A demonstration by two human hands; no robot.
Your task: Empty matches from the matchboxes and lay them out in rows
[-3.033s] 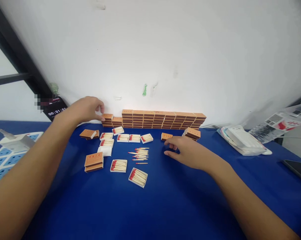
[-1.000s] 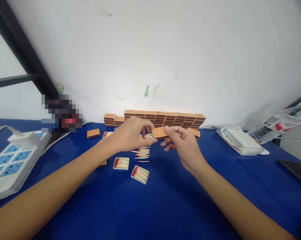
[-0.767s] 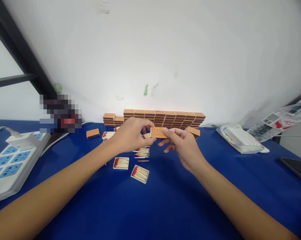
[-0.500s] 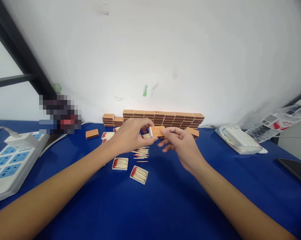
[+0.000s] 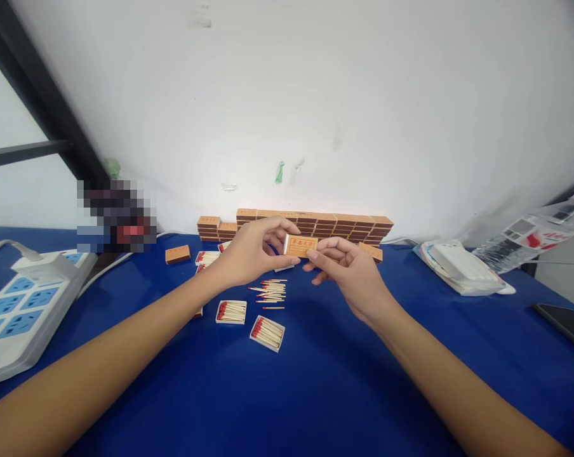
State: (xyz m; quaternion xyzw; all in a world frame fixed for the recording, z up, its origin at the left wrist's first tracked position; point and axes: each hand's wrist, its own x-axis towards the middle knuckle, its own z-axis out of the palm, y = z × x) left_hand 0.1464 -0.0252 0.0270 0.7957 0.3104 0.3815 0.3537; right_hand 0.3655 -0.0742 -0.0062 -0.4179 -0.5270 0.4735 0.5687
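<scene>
Both hands hold one orange matchbox (image 5: 301,245) above the blue table (image 5: 315,381). My left hand (image 5: 251,252) pinches its left end, where a white inner tray edge shows. My right hand (image 5: 347,270) grips its right end with thumb and fingers. Below the hands lies a loose pile of red-tipped matches (image 5: 270,292). Two open trays of matches (image 5: 231,311) (image 5: 266,333) lie nearer me. A wall of stacked orange matchboxes (image 5: 325,227) runs along the white wall behind.
A single closed matchbox (image 5: 178,254) lies at the left. A white and blue power strip (image 5: 15,311) sits at the far left. White packets (image 5: 461,266) and a plastic bag (image 5: 539,231) lie at the right, with a dark phone (image 5: 566,324) near the right edge.
My right hand picked a matchbox off the table and my left hand came from the wall of boxes to meet it. The box's white tray edge now shows at the left end.
</scene>
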